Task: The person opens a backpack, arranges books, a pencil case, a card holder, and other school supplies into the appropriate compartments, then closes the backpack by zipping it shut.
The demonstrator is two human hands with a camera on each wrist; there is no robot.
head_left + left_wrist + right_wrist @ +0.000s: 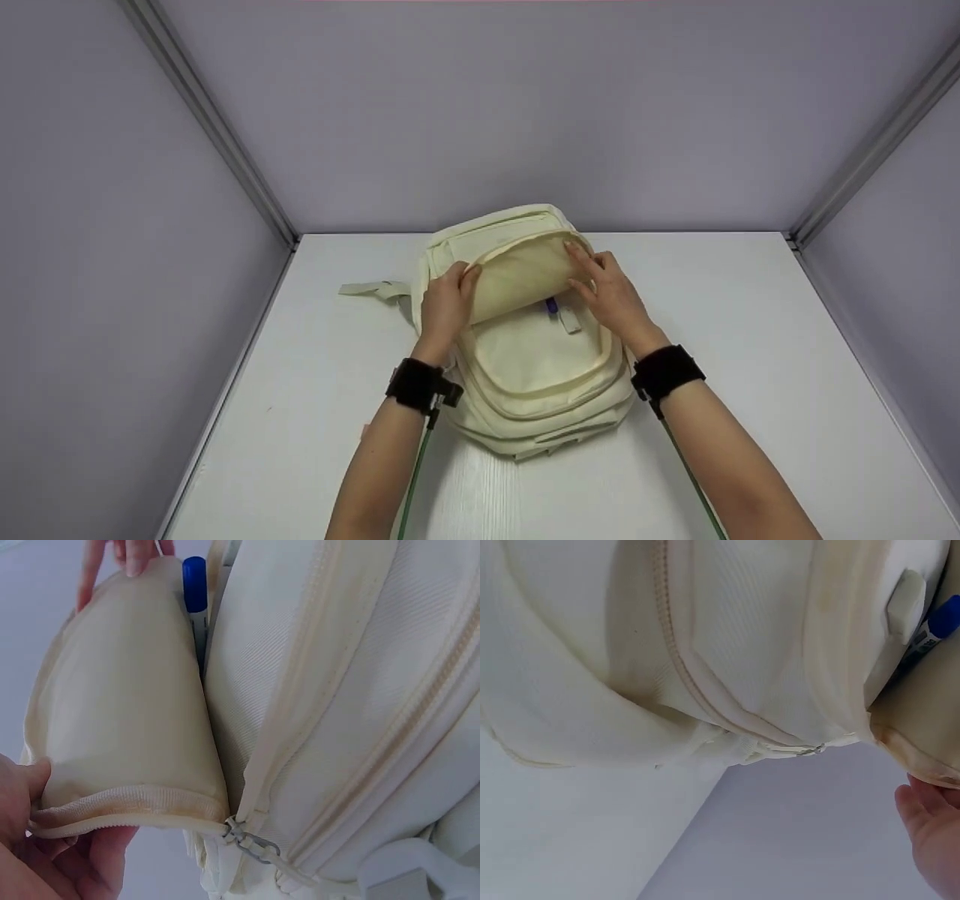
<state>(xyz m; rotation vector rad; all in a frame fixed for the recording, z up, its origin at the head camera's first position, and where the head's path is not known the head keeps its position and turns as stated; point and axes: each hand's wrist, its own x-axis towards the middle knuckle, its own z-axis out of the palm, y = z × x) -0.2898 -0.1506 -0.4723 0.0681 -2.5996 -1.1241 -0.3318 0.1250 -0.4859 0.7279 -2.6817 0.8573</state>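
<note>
A cream backpack [525,420] lies on the white table, its front pocket unzipped and the pocket flap [517,277] folded up. At the left edge of this flap, my left hand [448,304] pinches the zipper border between thumb and fingers. My right hand [611,296] holds the flap's right edge, partly hidden behind the fabric. Inside the pocket fold sits a blue-capped marker [195,596], its lower part hidden. Beside it is a small whitish piece [570,321] whose kind I cannot tell. A metal zipper pull [259,846] hangs at the flap's corner.
The white table [750,337] carries the backpack near its back edge. A loose strap [375,289] stretches out to the left. Grey panels [525,112] stand behind and on both sides. Black wrist bands [667,371] with green cables are on both wrists.
</note>
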